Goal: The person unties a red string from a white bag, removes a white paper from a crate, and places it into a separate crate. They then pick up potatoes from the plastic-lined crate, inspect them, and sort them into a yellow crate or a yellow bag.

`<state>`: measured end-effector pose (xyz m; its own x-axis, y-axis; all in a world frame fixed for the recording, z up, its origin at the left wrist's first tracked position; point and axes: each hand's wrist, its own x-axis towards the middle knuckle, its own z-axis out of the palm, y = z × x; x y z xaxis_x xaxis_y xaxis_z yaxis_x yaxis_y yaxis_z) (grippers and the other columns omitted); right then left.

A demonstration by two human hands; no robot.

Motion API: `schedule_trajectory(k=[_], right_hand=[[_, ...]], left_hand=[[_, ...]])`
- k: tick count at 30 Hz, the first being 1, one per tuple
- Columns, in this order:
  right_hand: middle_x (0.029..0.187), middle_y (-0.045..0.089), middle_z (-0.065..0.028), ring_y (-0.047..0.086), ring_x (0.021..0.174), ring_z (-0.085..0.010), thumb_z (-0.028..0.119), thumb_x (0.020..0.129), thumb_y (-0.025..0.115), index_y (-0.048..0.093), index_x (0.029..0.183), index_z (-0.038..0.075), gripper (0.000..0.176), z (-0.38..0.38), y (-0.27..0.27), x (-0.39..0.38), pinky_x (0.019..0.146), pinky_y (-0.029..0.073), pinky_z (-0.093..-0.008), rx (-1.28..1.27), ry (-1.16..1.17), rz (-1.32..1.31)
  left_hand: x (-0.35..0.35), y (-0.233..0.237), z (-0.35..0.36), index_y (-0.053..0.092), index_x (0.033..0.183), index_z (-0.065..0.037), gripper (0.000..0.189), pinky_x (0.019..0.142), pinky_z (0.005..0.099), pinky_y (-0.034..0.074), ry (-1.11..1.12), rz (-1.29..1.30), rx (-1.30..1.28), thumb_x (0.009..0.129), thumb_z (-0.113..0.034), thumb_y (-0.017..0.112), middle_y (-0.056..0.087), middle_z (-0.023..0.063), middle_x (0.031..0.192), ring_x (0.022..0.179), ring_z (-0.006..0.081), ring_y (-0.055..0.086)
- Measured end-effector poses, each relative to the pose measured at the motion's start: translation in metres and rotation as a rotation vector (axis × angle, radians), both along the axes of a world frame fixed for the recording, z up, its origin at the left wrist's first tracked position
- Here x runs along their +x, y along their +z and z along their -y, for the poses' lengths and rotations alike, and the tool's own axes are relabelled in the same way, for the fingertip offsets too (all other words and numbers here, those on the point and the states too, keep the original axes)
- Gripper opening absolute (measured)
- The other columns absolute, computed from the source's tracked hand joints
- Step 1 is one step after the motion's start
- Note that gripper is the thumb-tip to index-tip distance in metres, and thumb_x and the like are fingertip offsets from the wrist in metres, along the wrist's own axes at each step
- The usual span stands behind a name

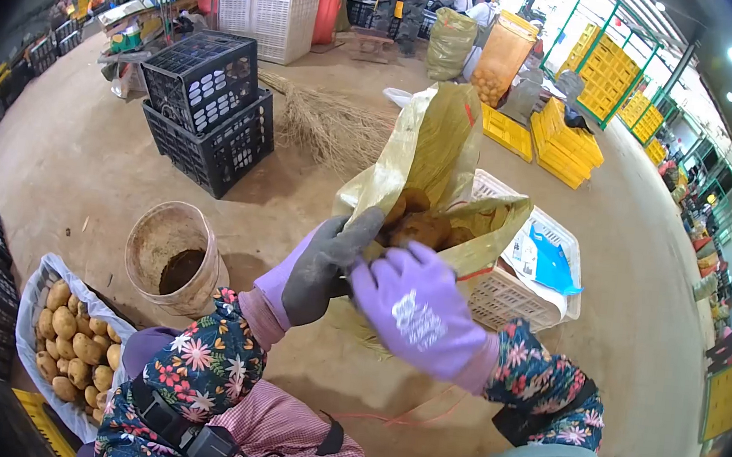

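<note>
Head view, clock from picture centre. Woven plastic sack (436, 138), yellow-green, semi-sheen, creased, mouth gaping, just off centre toward 1 o'clock; brown roundish potatoes (424, 230) inside, skins look rough. Left hand (322, 264), purple knit glove with dark grey coated palm, soiled, pinches sack's near-left rim. Right hand (418, 310), purple glove, at near rim, touching or almost touching left hand; fingers bent, blurred, can't tell if pinching. White cartoon figure plus lettering on its back, too small to read.

3 o'clock, just beside sack: white perforated plastic basket (506, 299) holding printed paper (522, 252), text illegible, and glossy blue sheet (554, 264). 9 to 8 o'clock: round off-white bucket (211, 279), grimy, dark matter at bottom. 8 o'clock: basket with pale cloth-like liner (31, 345), full of smooth oval tan potatoes (73, 345).

10 o'clock: two stacked black lattice crates (208, 114). 11 o'clock: dry straw-like stalks (332, 127), thin, loose on concrete-looking floor (639, 346). 2 o'clock: yellow plastic crates (566, 147), stacked low. Near 6 o'clock: thin red string (390, 420). Floral sleeves (206, 350), pink checked apron (296, 431). No brand readable.
</note>
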<state>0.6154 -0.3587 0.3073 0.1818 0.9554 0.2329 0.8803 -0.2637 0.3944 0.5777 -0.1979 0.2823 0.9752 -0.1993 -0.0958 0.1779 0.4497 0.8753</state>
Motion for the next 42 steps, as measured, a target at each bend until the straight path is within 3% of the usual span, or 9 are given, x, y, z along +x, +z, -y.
schedule_trajectory(k=[7,10,13,16,21,25,30,34,42], right_hand=[[0.123,0.052,-0.0189,0.050,0.116,-0.0295,0.042,0.092,0.051,0.032,0.139,0.001,0.065,0.039,-0.021,-0.007,0.100,0.038,-0.0432,0.019,-0.157,-0.794],[0.114,0.048,-0.0082,0.058,0.105,-0.0213,0.001,0.086,0.058,0.035,0.139,0.011,0.058,0.088,-0.073,0.050,0.078,0.053,-0.0344,1.268,-0.185,-2.126],[0.099,0.052,-0.0058,0.057,0.084,-0.0170,0.013,0.093,0.052,0.047,0.118,0.005,0.027,0.148,-0.073,0.119,0.067,0.051,-0.0295,1.228,-0.591,-1.506],[0.090,0.057,-0.0052,0.056,0.076,-0.0107,0.023,0.096,0.050,0.055,0.112,0.000,0.029,0.141,-0.036,0.131,0.064,0.048,-0.0224,1.517,-0.543,-1.034],[0.134,0.049,-0.0116,0.047,0.124,-0.0321,0.034,0.081,0.067,0.043,0.134,0.009,0.063,0.028,0.002,0.096,0.102,0.035,-0.0539,0.428,-0.027,0.190],[0.136,0.049,-0.0102,0.047,0.123,-0.0337,0.035,0.073,0.073,0.053,0.129,0.014,0.063,-0.015,-0.007,0.197,0.102,0.033,-0.0526,0.537,-0.309,0.244],[0.088,0.068,-0.0068,0.063,0.091,-0.0270,0.013,0.074,0.070,0.067,0.097,0.005,0.025,-0.020,-0.023,0.309,0.083,0.048,-0.0322,0.467,-0.424,-1.263],[0.088,0.067,-0.0088,0.062,0.089,-0.0245,0.003,0.078,0.059,0.065,0.093,0.005,0.016,-0.005,-0.027,0.334,0.083,0.048,-0.0320,-0.040,0.128,-0.380],[0.098,0.067,-0.0095,0.060,0.092,-0.0174,-0.001,0.083,0.051,0.064,0.096,0.004,0.020,-0.016,-0.035,0.337,0.086,0.047,-0.0294,-0.101,-0.070,-0.796]], left_hand=[[0.034,-0.061,0.005,0.051,0.122,-0.001,0.034,0.085,0.0321,0.048,0.452,0.393,0.414,0.093,-0.018,0.052,0.061,0.0087,0.106,0.095,0.0195,0.060],[0.066,-0.108,0.010,0.052,0.121,-0.004,0.036,0.086,0.0365,0.050,0.522,0.380,0.244,0.099,-0.032,0.043,0.062,0.0112,0.107,0.094,0.0245,0.062],[0.062,-0.090,0.017,0.051,0.123,-0.010,0.044,0.087,0.0393,0.050,0.336,0.044,-0.667,0.100,-0.044,0.034,0.062,0.0074,0.105,0.094,0.0228,0.061],[0.069,-0.089,0.006,0.049,0.125,-0.010,0.045,0.087,0.0377,0.051,0.192,0.061,-0.735,0.100,-0.044,0.033,0.061,0.0065,0.105,0.093,0.0221,0.061],[0.081,-0.095,0.004,0.043,0.129,-0.006,0.036,0.087,0.0331,0.050,0.281,0.160,-0.458,0.095,-0.016,0.051,0.057,0.0067,0.113,0.098,0.0161,0.058],[0.064,-0.100,-0.008,0.043,0.132,-0.004,0.042,0.091,0.0318,0.049,0.294,0.456,-0.048,0.094,-0.020,0.048,0.056,0.0062,0.119,0.104,0.0151,0.057],[0.061,-0.119,-0.028,0.049,0.129,-0.002,0.047,0.091,0.0308,0.048,0.405,0.593,0.539,0.099,-0.038,0.043,0.060,0.0050,0.112,0.100,0.0146,0.057],[0.073,-0.130,-0.057,0.051,0.120,0.003,0.055,0.082,0.0281,0.048,0.357,-0.055,-0.095,0.091,-0.044,0.057,0.056,0.0034,0.109,0.097,0.0117,0.054],[0.113,-0.047,0.006,0.066,0.099,-0.007,0.024,0.072,0.0386,0.050,0.566,0.436,2.060,0.082,-0.020,0.056,0.064,0.0108,0.080,0.079,0.0294,0.063]])
